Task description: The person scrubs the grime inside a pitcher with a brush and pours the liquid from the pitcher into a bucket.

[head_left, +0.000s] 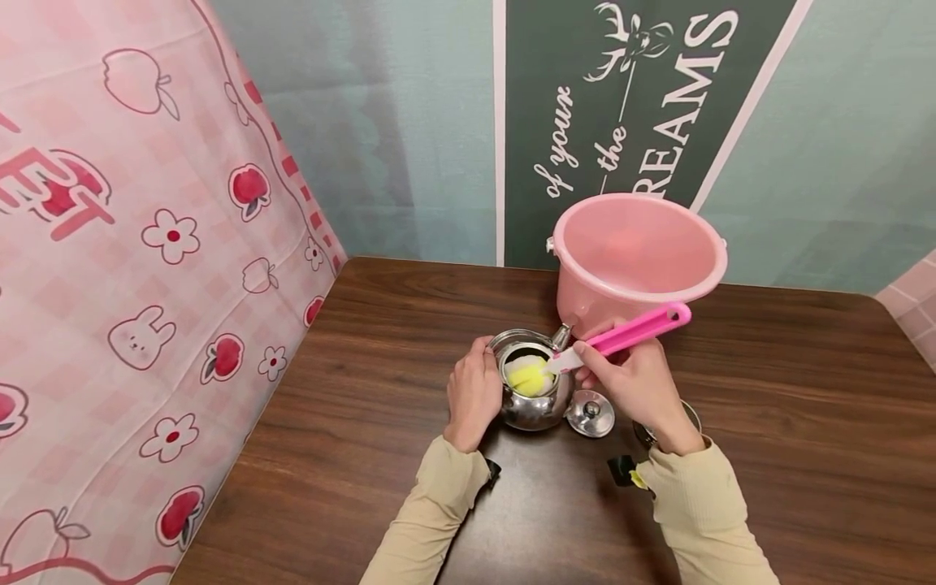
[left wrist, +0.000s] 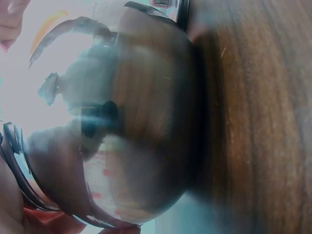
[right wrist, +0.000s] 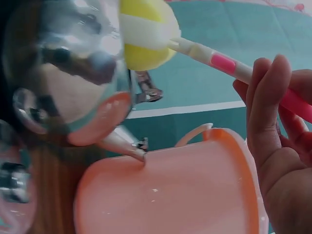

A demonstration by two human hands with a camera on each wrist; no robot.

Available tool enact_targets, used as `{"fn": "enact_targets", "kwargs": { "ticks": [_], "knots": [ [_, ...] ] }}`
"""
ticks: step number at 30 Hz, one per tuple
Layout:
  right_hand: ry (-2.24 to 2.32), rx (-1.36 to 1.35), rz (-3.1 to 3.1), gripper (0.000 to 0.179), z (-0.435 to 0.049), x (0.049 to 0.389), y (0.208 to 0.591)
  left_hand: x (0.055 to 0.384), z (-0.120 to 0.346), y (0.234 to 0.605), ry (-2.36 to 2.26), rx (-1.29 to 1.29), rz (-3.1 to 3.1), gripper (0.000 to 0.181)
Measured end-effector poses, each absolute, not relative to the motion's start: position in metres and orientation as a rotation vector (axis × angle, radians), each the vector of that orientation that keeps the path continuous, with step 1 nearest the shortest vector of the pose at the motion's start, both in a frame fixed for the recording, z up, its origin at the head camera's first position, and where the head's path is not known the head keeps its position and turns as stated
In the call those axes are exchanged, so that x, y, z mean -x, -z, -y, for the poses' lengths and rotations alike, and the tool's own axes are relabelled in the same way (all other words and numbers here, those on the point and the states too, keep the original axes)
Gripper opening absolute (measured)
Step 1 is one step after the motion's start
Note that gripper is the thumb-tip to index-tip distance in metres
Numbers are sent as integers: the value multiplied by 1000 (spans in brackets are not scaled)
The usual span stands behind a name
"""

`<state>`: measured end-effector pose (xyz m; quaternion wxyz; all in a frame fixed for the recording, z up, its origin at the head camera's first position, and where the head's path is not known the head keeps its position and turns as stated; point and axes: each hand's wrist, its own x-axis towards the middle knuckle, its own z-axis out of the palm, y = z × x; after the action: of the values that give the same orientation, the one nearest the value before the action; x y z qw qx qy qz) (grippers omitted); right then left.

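A shiny steel teapot (head_left: 534,414) stands uncovered on the wooden table, its spout toward the pink bucket. My left hand (head_left: 474,392) holds it at the left, by the handle and side. In my right hand (head_left: 638,388) is a sponge brush (head_left: 634,330) with a pink and white handle, pinched between thumb and fingers. Its yellow and white sponge head (right wrist: 151,36) sits at the teapot's mouth, partly inside the rim. Beside the teapot, the round steel lid (head_left: 591,414) lies with its knob up.
Behind the teapot stands a pink bucket (head_left: 574,292), close to the spout. A small round metal-rimmed item (head_left: 691,414) is mostly hidden under my right wrist. Printed cloths (head_left: 409,130) hang behind the table (head_left: 351,422) and at its left.
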<state>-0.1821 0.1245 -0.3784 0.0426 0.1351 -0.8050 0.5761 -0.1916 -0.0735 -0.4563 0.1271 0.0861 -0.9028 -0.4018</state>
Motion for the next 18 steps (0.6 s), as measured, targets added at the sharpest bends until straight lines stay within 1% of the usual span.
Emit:
{"fn": "enact_targets", "kwargs": {
  "ticks": [9,18],
  "knots": [
    [-2146,-231,2193,16,-127,167,395,192,74,457,1180,-242,2628,34],
    [-2220,-92,1897,11,-115,157,409,192,74,456,1164,-235,2636,34]
  ]
}}
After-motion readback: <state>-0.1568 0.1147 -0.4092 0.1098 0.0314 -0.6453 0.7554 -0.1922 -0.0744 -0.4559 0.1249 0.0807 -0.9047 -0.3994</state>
